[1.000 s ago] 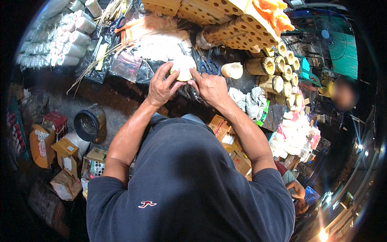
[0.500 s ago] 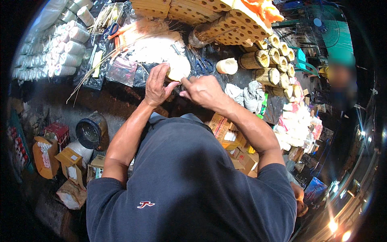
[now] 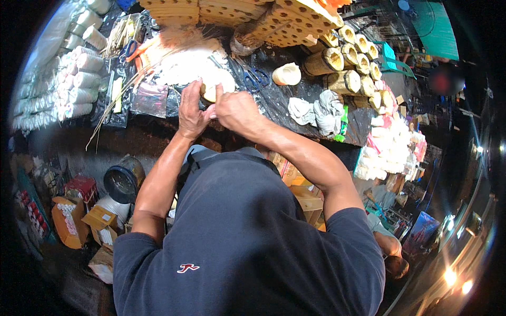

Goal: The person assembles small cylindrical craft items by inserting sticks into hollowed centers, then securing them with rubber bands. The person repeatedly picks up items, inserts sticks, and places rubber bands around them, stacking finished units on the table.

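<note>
At the near edge of the black-covered table point(image 3: 295, 113) I have both hands together over a short pale bamboo section point(image 3: 210, 92). My left hand point(image 3: 191, 109) is curled around the piece from the side, fingers closed on it, gripping it firmly. My right hand point(image 3: 235, 109) sits just beside it with its fingers bent and one fingertip raised; I cannot tell whether it pinches anything, since its palm side is hidden. As I judge it, I am working on the open end of this piece, packing or sealing it, so the next move calls for a steady left grip while the right fingers press at the rim. Blue-handled scissors point(image 3: 256, 79) lie just beyond, near a pale cut stub point(image 3: 287, 74), with crumpled cloths point(image 3: 321, 111) farther right.
</note>
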Demonstrator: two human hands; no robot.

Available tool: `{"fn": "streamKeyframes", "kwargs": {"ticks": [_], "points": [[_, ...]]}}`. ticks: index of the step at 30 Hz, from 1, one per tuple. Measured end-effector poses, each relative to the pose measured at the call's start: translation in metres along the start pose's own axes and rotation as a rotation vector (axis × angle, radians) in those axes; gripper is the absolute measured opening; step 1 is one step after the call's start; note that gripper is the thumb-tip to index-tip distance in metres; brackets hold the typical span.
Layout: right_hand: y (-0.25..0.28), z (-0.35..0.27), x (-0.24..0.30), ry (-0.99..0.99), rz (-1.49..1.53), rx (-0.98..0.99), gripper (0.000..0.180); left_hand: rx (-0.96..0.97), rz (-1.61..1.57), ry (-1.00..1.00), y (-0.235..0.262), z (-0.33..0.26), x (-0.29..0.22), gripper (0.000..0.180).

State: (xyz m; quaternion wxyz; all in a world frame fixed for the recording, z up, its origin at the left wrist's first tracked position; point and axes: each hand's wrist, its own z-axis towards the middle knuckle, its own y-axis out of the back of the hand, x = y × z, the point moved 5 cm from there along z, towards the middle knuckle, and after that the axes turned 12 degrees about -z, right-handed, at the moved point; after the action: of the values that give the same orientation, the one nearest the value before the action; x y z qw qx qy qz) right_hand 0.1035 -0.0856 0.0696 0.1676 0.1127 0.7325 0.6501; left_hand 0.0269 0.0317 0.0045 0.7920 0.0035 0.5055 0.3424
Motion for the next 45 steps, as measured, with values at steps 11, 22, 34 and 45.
{"fn": "streamKeyframes", "kwargs": {"ticks": [11, 22, 34, 45], "points": [[0.024, -0.014, -0.032, 0.038, 0.261, -0.046, 0.048, 0.098, 0.079, -0.072, 0.003, 0.008, -0.008, 0.073], [0.014, -0.079, -0.037, -0.302, 0.377, -0.242, 0.040, 0.177, 0.222, -0.131, -0.002, 0.023, -0.031, 0.069], [-0.119, -0.189, -0.085, -0.719, 0.135, -0.039, 0.026, 0.190, 0.196, -0.151, -0.030, 0.013, -0.014, 0.073], [-0.068, -0.171, -0.058, -0.630, 1.111, 0.014, 0.088, -0.350, -0.903, 0.930, -0.006, -0.007, 0.041, 0.054]]}}
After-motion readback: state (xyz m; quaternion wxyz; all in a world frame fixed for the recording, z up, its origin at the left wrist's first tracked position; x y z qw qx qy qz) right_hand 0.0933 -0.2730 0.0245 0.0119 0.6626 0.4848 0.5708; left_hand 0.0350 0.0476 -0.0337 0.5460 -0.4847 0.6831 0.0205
